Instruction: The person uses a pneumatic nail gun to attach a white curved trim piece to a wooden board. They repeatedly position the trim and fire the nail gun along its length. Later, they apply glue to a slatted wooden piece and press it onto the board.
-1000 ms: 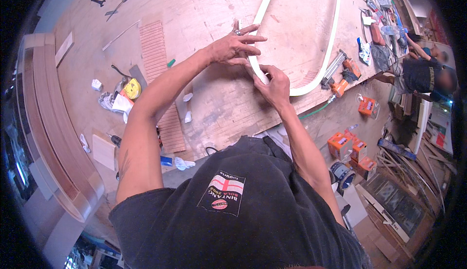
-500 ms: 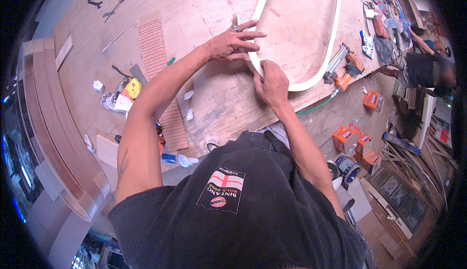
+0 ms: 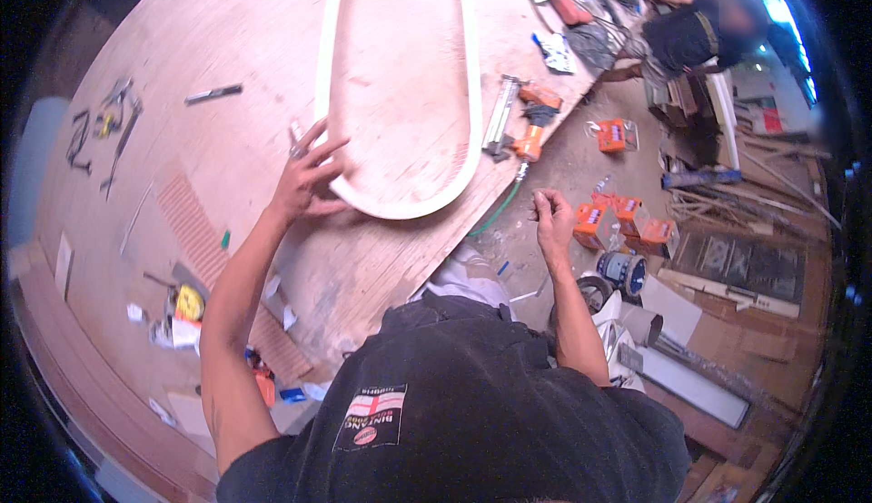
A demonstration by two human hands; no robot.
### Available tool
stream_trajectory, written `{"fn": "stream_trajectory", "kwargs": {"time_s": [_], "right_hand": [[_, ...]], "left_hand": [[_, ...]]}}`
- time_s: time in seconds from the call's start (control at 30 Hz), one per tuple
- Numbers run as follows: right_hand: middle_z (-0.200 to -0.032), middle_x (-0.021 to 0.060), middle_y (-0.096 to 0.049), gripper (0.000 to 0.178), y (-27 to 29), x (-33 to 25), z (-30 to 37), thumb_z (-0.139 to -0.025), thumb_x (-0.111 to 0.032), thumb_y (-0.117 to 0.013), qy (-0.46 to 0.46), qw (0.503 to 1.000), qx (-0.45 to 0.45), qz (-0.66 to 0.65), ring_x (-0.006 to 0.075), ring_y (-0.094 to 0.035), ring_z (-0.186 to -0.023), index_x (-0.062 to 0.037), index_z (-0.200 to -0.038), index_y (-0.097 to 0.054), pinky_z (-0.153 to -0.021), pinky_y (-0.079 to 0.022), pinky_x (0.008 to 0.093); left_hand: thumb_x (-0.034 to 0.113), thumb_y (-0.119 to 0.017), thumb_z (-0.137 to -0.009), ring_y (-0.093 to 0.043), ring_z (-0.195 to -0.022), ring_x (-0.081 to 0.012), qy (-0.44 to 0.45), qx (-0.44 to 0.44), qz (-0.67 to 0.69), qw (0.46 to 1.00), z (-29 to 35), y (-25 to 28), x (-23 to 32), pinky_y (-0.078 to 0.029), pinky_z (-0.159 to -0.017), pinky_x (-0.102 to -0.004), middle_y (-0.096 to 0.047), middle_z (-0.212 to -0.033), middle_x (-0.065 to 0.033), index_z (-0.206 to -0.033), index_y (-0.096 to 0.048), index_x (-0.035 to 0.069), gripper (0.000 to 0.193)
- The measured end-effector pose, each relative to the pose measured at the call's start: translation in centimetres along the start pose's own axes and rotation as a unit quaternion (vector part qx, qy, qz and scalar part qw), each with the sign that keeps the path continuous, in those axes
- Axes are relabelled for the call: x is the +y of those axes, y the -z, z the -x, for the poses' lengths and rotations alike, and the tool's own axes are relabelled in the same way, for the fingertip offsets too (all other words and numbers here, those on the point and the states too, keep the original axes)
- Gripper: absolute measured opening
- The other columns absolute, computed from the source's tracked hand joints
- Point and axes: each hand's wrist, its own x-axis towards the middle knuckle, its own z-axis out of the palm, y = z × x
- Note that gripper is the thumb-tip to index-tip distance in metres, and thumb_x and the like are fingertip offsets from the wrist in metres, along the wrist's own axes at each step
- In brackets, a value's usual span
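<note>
The left hand (image 3: 304, 185) lies with fingers spread flat on the outer edge of the pale U-shaped wooden strip (image 3: 400, 205) — touching its bend at the strip's eight o'clock. The right hand (image 3: 552, 221) hangs off the plywood counter (image 3: 227, 39) over the floor, fingers loosely curled on nothing — orange boxes (image 3: 627, 221) lie at its three o'clock, a nail gun (image 3: 522, 126) at twelve.

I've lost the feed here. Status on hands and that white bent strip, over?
Left hand spread flat on the white curved strip. Right hand off the workbench, loosely curled, apparently empty. Orange-handled tool lies beside the strip.
</note>
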Motion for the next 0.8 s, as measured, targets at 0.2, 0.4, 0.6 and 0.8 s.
{"fn": "stream_trajectory", "kwargs": {"time_s": [0.2, 0.4, 0.6, 0.8], "right_hand": [[-0.072, 0.0016, -0.063, 0.035, 3.1, 5.8, -8.8, -0.106, -0.032, -0.061, -0.094, 0.989, 0.036, 0.106, 0.0089, -0.059, -0.064, -0.0002, -0.093, -0.069, -0.058, -0.049, 0.027], [-0.092, 0.0111, -0.074, 0.047, -0.3, 11.9, -20.5, -0.089, -0.041, -0.079, -0.12, 0.982, 0.068, 0.128, 0.0206, -0.07, -0.083, 0.0022, -0.105, -0.073, -0.078, -0.055, 0.0373], [-0.101, 0.0038, -0.071, 0.04, -1.7, 11.4, -24.1, -0.083, -0.025, -0.083, -0.126, 0.983, -0.132, 0.02, 0.0138, -0.065, -0.086, -0.0017, -0.112, -0.071, -0.077, -0.052, 0.0309], [-0.102, 0.0073, -0.069, 0.021, 1.0, 12.0, -22.1, -0.087, -0.003, -0.067, -0.296, 0.927, -0.093, -0.212, 0.0177, -0.068, -0.087, 0.0031, -0.107, -0.067, -0.074, -0.055, 0.0323]], "left_hand": [[0.06, -0.089, -0.064, -0.037, -0.148, -0.0492, -0.018, 0.0, -0.062, 0.998, -0.9, -0.5, 0.3, -0.032, -0.121, -0.062, -0.063, -0.145, -0.0056, -0.089, -0.072, 0.011, 0.058], [0.065, -0.088, -0.064, -0.035, -0.149, -0.0516, -0.004, -0.033, -0.032, 0.999, -1.4, 0.0, -0.1, -0.03, -0.122, -0.0629, -0.062, -0.146, -0.0092, -0.095, -0.073, 0.012, 0.063], [0.054, -0.079, -0.081, -0.031, -0.151, -0.0487, 0.016, -0.121, -0.046, 0.992, 0.4, 2.0, 0.4, -0.03, -0.123, -0.0612, -0.051, -0.158, -0.0082, -0.122, -0.073, 0.016, 0.056], [0.046, -0.074, -0.085, -0.028, -0.153, -0.0468, -0.023, -0.116, -0.006, 0.993, -0.1, 2.4, -0.7, -0.029, -0.124, -0.0611, -0.049, -0.159, -0.0059, -0.13, -0.071, 0.019, 0.053]]}}
